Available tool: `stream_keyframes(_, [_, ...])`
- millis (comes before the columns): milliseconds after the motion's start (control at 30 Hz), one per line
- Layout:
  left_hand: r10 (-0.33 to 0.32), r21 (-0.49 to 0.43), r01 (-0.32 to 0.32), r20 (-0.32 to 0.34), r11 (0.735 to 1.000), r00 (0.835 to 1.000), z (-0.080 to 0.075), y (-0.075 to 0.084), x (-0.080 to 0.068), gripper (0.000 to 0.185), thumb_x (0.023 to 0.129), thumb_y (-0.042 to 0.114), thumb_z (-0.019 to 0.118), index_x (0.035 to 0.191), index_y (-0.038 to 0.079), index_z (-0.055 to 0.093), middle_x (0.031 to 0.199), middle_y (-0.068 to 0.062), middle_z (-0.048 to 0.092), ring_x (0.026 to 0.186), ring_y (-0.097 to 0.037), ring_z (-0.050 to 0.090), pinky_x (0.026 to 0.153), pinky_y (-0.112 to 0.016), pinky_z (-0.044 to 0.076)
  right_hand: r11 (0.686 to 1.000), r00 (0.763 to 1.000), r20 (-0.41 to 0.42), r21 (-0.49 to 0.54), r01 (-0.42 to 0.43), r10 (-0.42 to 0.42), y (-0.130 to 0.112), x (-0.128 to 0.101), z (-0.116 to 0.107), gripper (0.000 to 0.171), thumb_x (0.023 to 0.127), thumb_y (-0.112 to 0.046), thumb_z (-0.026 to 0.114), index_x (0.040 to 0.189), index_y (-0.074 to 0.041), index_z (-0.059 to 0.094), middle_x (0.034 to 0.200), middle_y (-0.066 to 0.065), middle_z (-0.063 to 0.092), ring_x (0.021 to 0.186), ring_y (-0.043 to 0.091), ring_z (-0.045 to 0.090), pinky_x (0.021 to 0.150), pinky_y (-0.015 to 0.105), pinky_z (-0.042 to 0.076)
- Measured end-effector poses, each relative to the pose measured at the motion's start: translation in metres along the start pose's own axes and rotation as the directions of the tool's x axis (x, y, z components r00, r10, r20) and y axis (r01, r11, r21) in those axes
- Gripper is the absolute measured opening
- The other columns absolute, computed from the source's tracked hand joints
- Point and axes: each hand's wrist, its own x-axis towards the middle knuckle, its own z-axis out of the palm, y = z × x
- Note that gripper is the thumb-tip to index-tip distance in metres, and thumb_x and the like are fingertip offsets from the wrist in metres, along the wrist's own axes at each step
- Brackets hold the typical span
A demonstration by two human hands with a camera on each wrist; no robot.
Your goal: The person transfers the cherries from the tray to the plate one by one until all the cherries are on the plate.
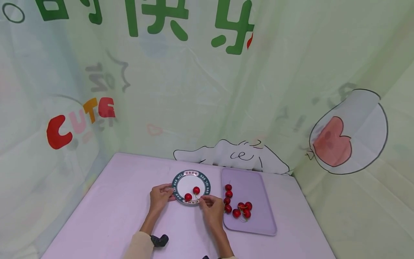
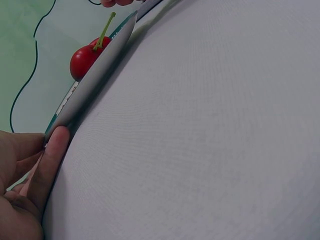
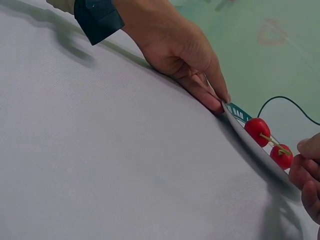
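A white plate (image 1: pixel 185 184) with a dark green lettered rim lies on the table. Two red cherries, a nearer left one (image 1: pixel 188 197) and a farther right one (image 1: pixel 196 190), sit in it, with a thin green stem (image 2: pixel 106 31) showing. My left hand (image 1: pixel 160 197) pinches the plate's left rim, thumb above and fingers at the underside. At the right front rim is my right hand (image 1: pixel 212 210), its fingers loosely bent close to the stem's tip. A small gap shows between the stem tip and these fingertips in both wrist views.
A lilac tray (image 1: pixel 258 223) stands right of the plate, just beyond my right hand. Several cherries (image 1: pixel 228 194) line its left side, and more (image 1: pixel 247 213) cluster near its middle. Printed curtains (image 1: pixel 207 108) hang behind and beside the pale table (image 1: pixel 129 180).
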Motion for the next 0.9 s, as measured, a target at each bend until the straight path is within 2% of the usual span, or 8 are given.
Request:
stream_keyframes(267, [0.004, -0.023, -0.004, 0.008, 1.000, 1.000, 0.000, -0.003, 0.001, 0.031, 0.102, 0.001, 0.072, 0.133, -0.007, 0.072, 0.092, -0.019, 0.079, 0.069, -0.014, 0.078, 0.065, -0.023, 0.068, 0.999, 0.999, -0.020, 0.006, 0.048, -0.048, -0.002, 0.001, -0.007, 0.010, 0.095, -0.012, 0.086, 0.104, -0.009, 0.086, 0.089, -0.001, 0.081, 0.079, 0.009, 0.069, 0.073, 0.014, 0.061])
stream_keyframes(533, [0.010, -0.016, -0.010, -0.002, 1.000, 1.000, 0.000, -0.003, 0.002, 0.031, 0.102, 0.001, 0.072, 0.132, -0.008, 0.073, 0.093, -0.020, 0.079, 0.069, -0.016, 0.078, 0.064, -0.024, 0.069, 0.992, 0.990, -0.066, -0.008, 0.124, -0.124, -0.009, 0.002, -0.019, 0.013, 0.090, -0.007, 0.088, 0.103, -0.005, 0.085, 0.088, 0.001, 0.081, 0.077, 0.008, 0.068, 0.069, 0.017, 0.059])
stream_keyframes(900, [0.014, -0.005, -0.014, 0.003, 1.000, 1.000, 0.000, -0.004, 0.001, 0.031, 0.103, 0.001, 0.071, 0.132, -0.008, 0.072, 0.092, -0.020, 0.079, 0.070, -0.018, 0.079, 0.065, -0.025, 0.069, 0.992, 0.990, -0.107, -0.090, 0.085, -0.095, 0.001, 0.012, -0.028, 0.018, 0.090, -0.013, 0.090, 0.108, -0.011, 0.085, 0.090, -0.001, 0.081, 0.081, 0.012, 0.068, 0.073, 0.015, 0.057])
